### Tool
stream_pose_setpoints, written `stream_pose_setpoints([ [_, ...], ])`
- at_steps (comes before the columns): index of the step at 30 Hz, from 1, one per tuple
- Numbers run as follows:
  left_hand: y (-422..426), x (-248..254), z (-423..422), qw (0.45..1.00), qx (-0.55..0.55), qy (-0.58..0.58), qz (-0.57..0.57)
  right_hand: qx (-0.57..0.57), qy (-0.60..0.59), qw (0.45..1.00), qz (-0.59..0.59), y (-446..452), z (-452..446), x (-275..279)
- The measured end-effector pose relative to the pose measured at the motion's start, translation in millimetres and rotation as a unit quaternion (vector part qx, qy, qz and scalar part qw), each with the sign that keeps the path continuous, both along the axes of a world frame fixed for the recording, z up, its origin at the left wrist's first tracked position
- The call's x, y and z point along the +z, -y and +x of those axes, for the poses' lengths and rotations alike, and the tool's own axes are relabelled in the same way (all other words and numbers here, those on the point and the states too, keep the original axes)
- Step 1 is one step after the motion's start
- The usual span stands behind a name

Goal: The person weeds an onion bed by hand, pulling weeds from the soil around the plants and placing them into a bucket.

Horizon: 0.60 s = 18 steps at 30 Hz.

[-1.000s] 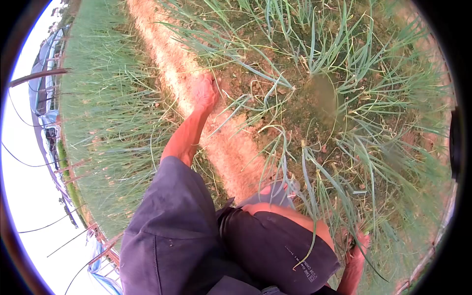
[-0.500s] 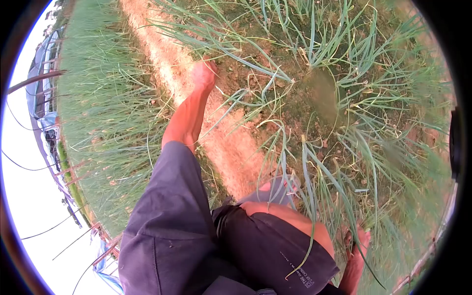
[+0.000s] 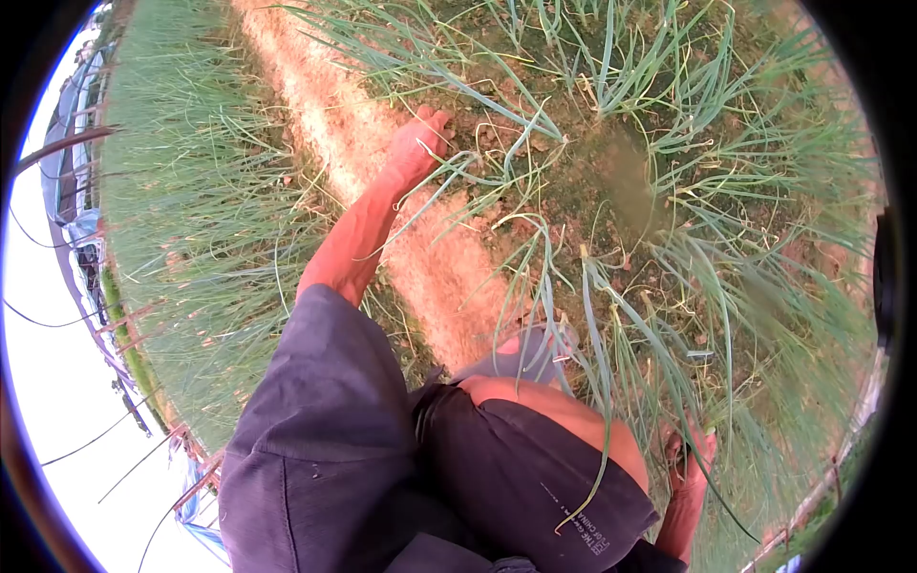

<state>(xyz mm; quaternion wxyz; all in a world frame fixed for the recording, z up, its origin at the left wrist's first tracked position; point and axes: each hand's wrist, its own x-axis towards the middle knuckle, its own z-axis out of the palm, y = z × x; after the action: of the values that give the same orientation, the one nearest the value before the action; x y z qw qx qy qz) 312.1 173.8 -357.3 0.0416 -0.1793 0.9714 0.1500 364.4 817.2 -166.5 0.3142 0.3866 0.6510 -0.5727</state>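
My left hand (image 3: 420, 145) is low over the edge of the planted bed, its fingers curled down at the soil beside thin green leaves. What lies under the fingertips is hidden. At the lower right, my right hand (image 3: 692, 456) is among long green leaves (image 3: 659, 368), its fingers bent together round something too small to make out. Onion-like plants (image 3: 616, 105) grow from the brown soil (image 3: 592, 181) between and above the hands, some of them leaning over.
A bare reddish dirt path (image 3: 449, 286) runs diagonally beside the bed. Dense green rows (image 3: 191, 210) stand to the left. My dark-clothed knee (image 3: 535, 468) and a grey shoe (image 3: 516, 358) are near the plants. Poles and blue sheeting (image 3: 86, 229) show at the far left.
My left hand has moved slightly right along the bed's edge, and more of its fingers shows. My right hand has stayed nearly in place. The view has shifted a little.
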Motion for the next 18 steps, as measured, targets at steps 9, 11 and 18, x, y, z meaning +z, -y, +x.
stream_pose_setpoints([
  [9,4,-26,-18,1.000,0.002,-0.014,-0.026,-0.034,0.004,0.999,0.002,10,1,7],
  [11,21,-32,-19,0.998,0.052,0.017,-0.016,-0.031,-0.024,0.999,-0.017,1,7,2],
  [18,30,-32,1,0.995,-0.044,-0.080,0.030,0.020,-0.012,0.999,0.024,-28,24,-31],
])
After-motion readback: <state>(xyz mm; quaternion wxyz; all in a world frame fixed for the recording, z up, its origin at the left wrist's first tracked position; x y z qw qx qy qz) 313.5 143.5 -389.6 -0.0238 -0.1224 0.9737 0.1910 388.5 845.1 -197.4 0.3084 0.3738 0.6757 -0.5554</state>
